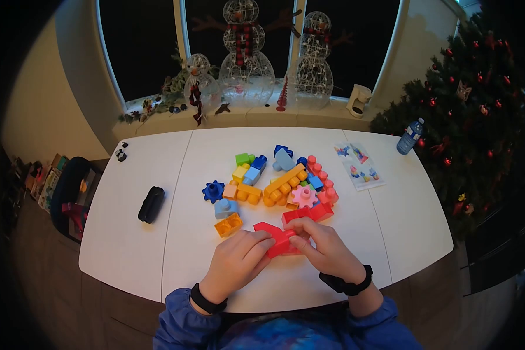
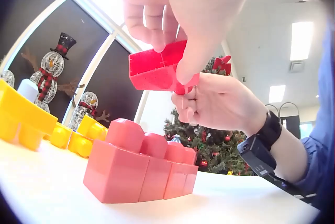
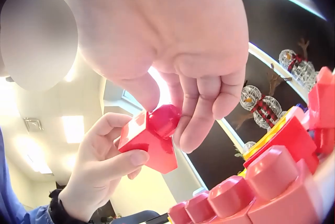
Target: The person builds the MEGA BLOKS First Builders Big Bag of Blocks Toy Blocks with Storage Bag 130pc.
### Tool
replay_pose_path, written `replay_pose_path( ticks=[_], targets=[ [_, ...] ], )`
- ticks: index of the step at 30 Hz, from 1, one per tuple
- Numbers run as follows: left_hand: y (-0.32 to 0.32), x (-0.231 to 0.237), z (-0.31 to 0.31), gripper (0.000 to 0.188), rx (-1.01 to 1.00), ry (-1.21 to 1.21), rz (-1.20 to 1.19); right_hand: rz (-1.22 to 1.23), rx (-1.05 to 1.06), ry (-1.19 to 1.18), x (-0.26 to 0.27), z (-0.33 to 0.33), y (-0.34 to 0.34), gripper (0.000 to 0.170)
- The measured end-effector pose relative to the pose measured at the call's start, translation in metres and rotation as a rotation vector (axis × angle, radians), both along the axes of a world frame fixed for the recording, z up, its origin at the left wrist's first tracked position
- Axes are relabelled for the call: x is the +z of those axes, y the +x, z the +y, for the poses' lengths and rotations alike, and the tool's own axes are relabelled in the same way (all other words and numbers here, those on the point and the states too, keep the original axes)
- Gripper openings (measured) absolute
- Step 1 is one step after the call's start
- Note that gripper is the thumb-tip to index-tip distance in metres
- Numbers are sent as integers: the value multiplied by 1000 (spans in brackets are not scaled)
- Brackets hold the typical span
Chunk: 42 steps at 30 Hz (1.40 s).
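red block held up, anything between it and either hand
Nothing visible: the left hand pinches the red block directly, and the right hand meets its rounded part with thumb and fingers, nothing between.

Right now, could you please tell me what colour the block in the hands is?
The block is red, clearest in the left wrist view.

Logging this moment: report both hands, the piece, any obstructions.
Left hand, right hand: pinching red block. Raised off table. Studded pink block nearby.
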State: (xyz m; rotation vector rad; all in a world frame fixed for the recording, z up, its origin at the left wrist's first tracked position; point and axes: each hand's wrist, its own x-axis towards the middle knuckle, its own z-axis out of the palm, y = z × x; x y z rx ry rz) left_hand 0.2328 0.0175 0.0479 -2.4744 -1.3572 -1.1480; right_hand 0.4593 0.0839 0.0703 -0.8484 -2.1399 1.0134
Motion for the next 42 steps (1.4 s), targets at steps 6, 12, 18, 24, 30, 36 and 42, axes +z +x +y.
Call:
replay_pose_path(
  ticks=[6, 12, 18, 24, 30, 36, 42],
  targets=[
    [-10, 15, -16, 60, -12, -181, -246, -55, 191, 104, 3, -5, 3, 23],
    [-31, 9, -25, 52, -109, -599, -66, -194, 314, 362, -11, -20, -8, 20],
    [-34, -10, -26, 38, -118, -674, -67, -216, 354, 332, -38, -29, -19, 25],
    [-31, -17, -21, 29, -25, -599, 50, -207, 273, 352, -28, -25, -12, 20],
    [-31, -16, -15, 45, 82, -652, 64, -231, 31, 444, -4, 12, 11, 13],
    [-26, -10, 5, 77, -16, -495, 9, -480, 66, 593, -7, 57, 5, 24],
    [-23, -14, 14, 77, -32, -710, 43, -644, 177, 621, -22, 76, -12, 41]
  ],
)
